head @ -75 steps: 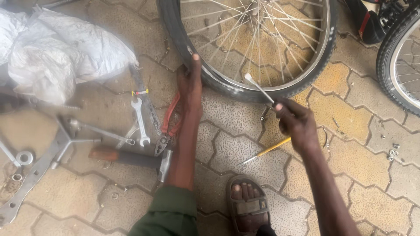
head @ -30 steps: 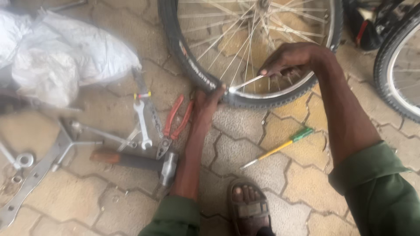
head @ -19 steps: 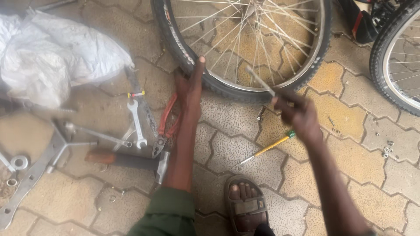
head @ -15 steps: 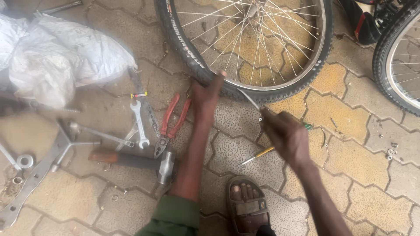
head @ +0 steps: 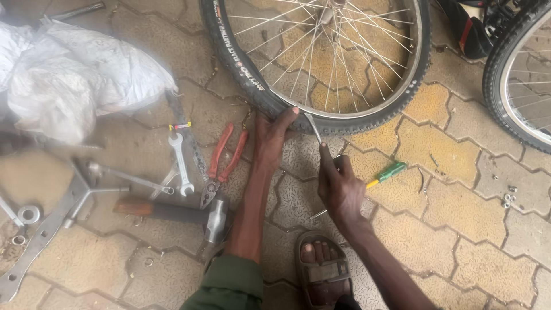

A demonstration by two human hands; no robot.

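Observation:
A bicycle wheel with a black tyre and silver spokes lies flat on the paving. My left hand grips the tyre's near edge with fingers over the rubber. My right hand is closed on a thin metal lever whose tip is pushed in at the tyre's edge beside the rim, just right of the left hand. Beneath my right hand a screwdriver with a green and yellow handle lies on the ground.
Red-handled pliers, an open spanner, a hammer and metal bars lie left of my arm. A white sack sits at top left. A second wheel is at right. My sandalled foot is below.
My right hand swung the lever off the tyre, down toward the screwdriver, and now has its tip back at the tyre's edge. My left hand stayed on the tyre.

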